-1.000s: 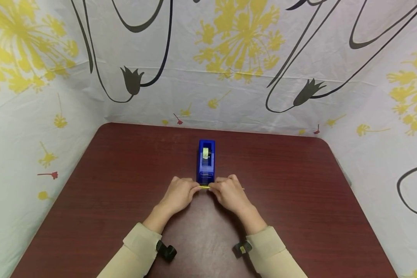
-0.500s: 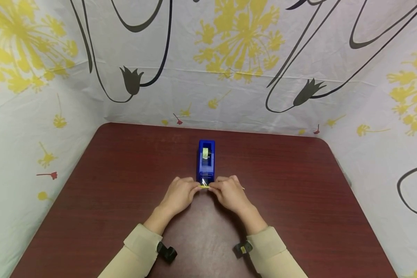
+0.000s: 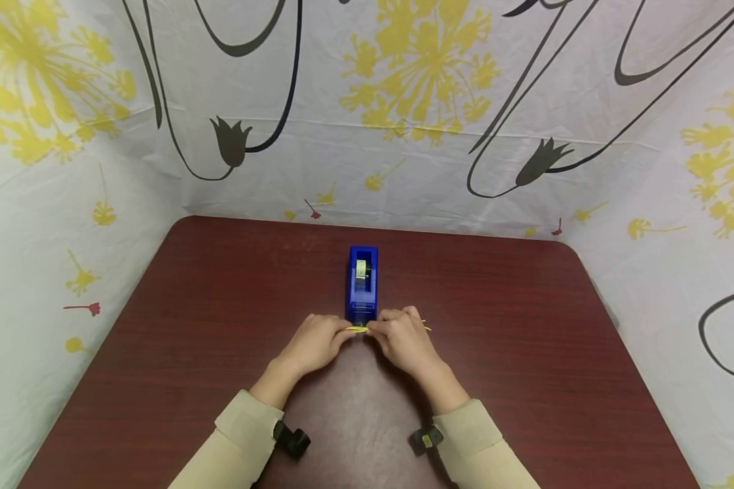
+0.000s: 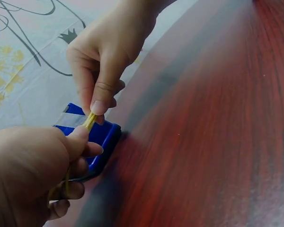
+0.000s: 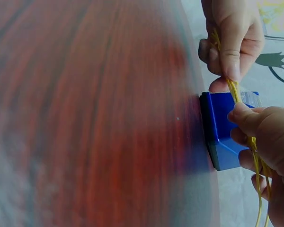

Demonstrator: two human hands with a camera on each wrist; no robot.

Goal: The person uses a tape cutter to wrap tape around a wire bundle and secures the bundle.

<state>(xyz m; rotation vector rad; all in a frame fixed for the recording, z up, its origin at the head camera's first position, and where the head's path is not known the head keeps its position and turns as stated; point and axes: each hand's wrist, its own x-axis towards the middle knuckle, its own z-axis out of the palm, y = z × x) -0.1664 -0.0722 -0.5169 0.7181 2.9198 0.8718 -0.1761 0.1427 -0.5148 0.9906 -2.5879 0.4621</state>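
Several yellow strands (image 5: 233, 91), pinched by left hand (image 3: 315, 342) and right hand (image 3: 403, 342) at the near end of a blue tape dispenser (image 3: 362, 297), could catch crookedly on its clear tape (image 4: 74, 119) if either pinch slackens.

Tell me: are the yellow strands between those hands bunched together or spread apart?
Bunched together: the left hand and right hand pinch the yellow strands into a narrow bundle. Past the right hand, they separate.

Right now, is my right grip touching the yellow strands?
Touching. In the right wrist view, the right grip pinches the yellow strands between thumb and fingers, and they come out again below it.
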